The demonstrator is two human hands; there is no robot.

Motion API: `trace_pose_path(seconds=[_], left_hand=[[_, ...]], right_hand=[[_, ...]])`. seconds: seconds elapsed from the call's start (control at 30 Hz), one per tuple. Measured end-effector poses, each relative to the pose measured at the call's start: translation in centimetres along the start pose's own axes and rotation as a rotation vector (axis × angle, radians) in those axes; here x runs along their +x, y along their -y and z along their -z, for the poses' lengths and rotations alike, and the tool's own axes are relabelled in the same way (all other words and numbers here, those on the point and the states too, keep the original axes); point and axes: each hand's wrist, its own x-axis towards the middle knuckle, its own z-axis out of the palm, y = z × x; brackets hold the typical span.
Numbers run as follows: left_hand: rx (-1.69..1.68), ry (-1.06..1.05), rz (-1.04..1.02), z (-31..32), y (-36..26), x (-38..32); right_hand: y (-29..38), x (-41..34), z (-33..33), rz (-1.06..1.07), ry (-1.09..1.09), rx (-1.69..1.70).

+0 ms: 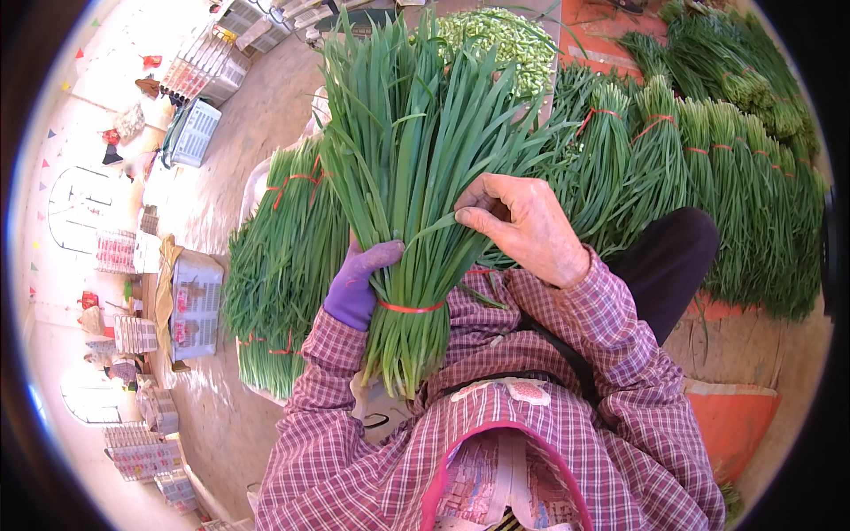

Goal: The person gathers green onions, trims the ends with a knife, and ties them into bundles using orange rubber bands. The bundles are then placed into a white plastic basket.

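A large bundle of garlic chives (425, 159) stands up in front of my chest, cut ends towards me and leaf tips away. Around its lower part runs a red tie (410, 308). My left hand (358, 282), in a purple glove, grips the bundle from the left just above the tie, thumb across the front. Bare, my right hand (521, 222) pinches one chive leaf (431, 229) between thumb and forefinger at the bundle's right side. The far side of the bundle and most of my left fingers are hidden.
Tied chive bundles (282, 226) lie stacked at the left. More tied bundles (724, 159) line the right on an orange sheet (730, 425). Short cut pieces (495, 43) are heaped beyond my bundle. Plastic crates (197, 302) stand across the floor at far left.
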Motion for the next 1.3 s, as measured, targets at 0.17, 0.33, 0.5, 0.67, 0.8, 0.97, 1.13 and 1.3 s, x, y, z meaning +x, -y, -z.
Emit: trace_pose_path(seconds=[0.17,0.33,0.5,0.67,0.8,0.97,1.13,1.3], left_hand=[[0.017,0.041,-0.010,-0.8,0.0,0.0],[0.038,0.025,-0.023,-0.2,0.9,-0.4],[-0.116,-0.004,0.075,-2.0,1.1,0.2],[-0.192,0.042,0.046,-2.3,1.4,1.2],[-0.302,0.247,0.112,-3.4,0.4,1.3],[-0.311,0.289,0.044,-3.8,1.1,1.4],[0.025,0.136,-0.166,-1.8,3.1,2.9],[-0.021,0.166,-0.229,-2.9,2.4,2.1]], right_hand=[[-0.7,0.0,0.0,0.075,-0.432,-0.006],[-0.2,0.9,3.9,0.030,-0.559,0.211],[1.6,0.3,1.9,0.258,-0.307,-0.226],[-0.6,-2.5,0.0,0.308,-0.252,-0.351],[-0.1,-2.9,-1.0,0.441,-0.118,-0.456],[0.3,-3.1,-2.8,0.391,-0.073,-0.450],[1.5,-2.3,-3.5,0.262,-0.144,-0.506],[2.1,-1.8,-5.6,0.170,-0.130,-0.596]])
